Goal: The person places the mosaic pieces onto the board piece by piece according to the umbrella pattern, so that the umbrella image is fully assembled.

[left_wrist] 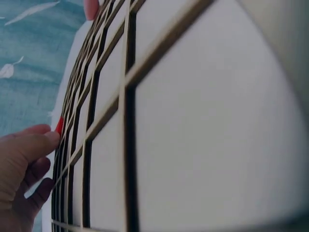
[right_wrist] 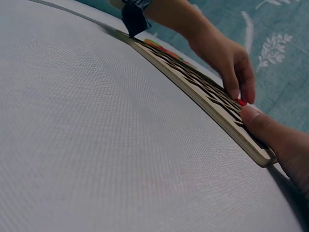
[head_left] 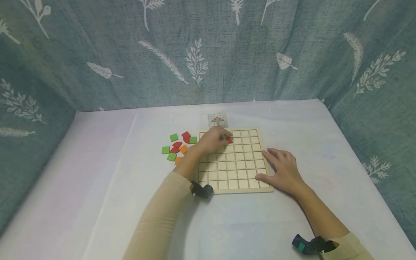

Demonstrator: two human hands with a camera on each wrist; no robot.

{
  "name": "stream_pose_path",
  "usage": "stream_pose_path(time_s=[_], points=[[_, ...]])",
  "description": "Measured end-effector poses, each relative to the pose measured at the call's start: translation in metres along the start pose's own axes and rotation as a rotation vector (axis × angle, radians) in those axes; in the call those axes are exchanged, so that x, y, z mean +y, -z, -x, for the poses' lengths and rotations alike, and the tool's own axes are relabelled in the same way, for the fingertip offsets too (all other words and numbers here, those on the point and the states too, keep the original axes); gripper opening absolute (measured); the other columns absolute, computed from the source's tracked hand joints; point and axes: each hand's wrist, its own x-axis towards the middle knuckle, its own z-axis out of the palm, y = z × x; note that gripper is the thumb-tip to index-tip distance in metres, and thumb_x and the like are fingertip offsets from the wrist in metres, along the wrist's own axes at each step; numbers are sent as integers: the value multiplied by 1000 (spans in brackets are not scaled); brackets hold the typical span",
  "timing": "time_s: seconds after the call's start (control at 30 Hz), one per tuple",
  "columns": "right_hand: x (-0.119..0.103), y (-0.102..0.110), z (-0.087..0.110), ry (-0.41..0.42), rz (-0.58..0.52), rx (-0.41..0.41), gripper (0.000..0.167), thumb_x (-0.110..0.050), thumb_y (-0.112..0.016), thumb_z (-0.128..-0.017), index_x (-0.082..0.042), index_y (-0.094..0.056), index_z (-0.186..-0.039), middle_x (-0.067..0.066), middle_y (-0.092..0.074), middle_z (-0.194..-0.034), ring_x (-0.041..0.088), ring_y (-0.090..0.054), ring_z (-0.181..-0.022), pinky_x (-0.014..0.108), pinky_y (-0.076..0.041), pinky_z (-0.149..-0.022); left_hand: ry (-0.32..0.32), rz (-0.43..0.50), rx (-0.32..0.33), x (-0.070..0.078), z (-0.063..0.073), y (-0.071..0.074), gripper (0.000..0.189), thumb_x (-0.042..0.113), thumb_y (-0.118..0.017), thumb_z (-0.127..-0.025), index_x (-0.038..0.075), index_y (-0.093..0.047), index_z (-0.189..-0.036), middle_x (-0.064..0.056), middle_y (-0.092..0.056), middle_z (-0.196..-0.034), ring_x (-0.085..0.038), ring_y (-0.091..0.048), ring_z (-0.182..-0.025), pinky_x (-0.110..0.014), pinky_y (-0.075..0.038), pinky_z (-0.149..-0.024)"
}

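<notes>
A wooden grid board (head_left: 232,166) lies flat on the white-covered table. Over its upper part, my left hand (head_left: 212,140) pinches a small red piece (head_left: 230,140) between thumb and fingers, right at one of the squares. The left wrist view shows the red piece (left_wrist: 59,126) at the fingertips, seen edge-on. My right hand (head_left: 284,171) rests with spread fingers against the board's right edge, its thumb over the lower right corner area. In the right wrist view that thumb (right_wrist: 263,126) touches the board's rim.
Left of the board lie loose flat pieces: several green squares (head_left: 165,150), orange squares (head_left: 183,149) and red rounded pieces (head_left: 177,144). Behind the board sits a small pattern card (head_left: 217,120). A leaf-print curtain (head_left: 208,54) hangs behind the table.
</notes>
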Motion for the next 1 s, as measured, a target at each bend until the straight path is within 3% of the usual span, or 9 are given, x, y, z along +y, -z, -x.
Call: stream_pose_path(time_s=[0.27,0.57,0.7,0.8,0.93,1.0], points=[[2,4,1,1,5,2,87,-54,-73,-72,-5,-47,-138,20,-40,-139,41,-32,-121,61,-19,-101,18,38,-1,1,0,-3,27,11,-62,-91,9,-67,-117,-3,-64,-120,-17,-58,-93,-32,-47,-81],[5,5,0,5,-1,10,87,-54,-74,-71,-5,-47,-137,20,-41,-139,41,-33,-120,61,-19,-101,47,215,44,-8,3,-12,33,16,-62,-91,9,-62,-123,-4,-61,-123,-19,-54,-117,-33,-42,-99],[5,4,0,-1,-8,8,86,-54,-73,-71,-6,-47,-138,20,-41,-139,41,-33,-121,61,-18,-101,35,215,81,-10,4,-14,33,17,-63,-90,9,-63,-122,-6,-63,-120,-22,-48,-126,-36,-41,-100],[4,3,-1,-4,-13,8,86,-54,-73,-72,-6,-47,-138,20,-41,-139,40,-33,-121,61,-18,-101,63,213,113,-11,6,-14,35,18,-65,-89,7,-63,-122,-9,-61,-124,-23,-34,-137,-39,-35,-106],[1,1,-1,-8,-15,17,85,-53,-74,-71,-7,-47,-138,19,-42,-139,39,-34,-120,61,-19,-101,104,197,138,-12,10,-15,32,21,-65,-89,6,-65,-118,-12,-48,-140,-24,-22,-143,-42,-28,-111],[-1,0,-2,-4,-23,19,85,-53,-74,-71,-7,-48,-137,19,-42,-138,39,-34,-120,61,-19,-100,108,178,159,-13,13,-15,28,21,-65,-89,6,-68,-112,-13,-45,-141,-25,-24,-142,-44,-29,-110]])
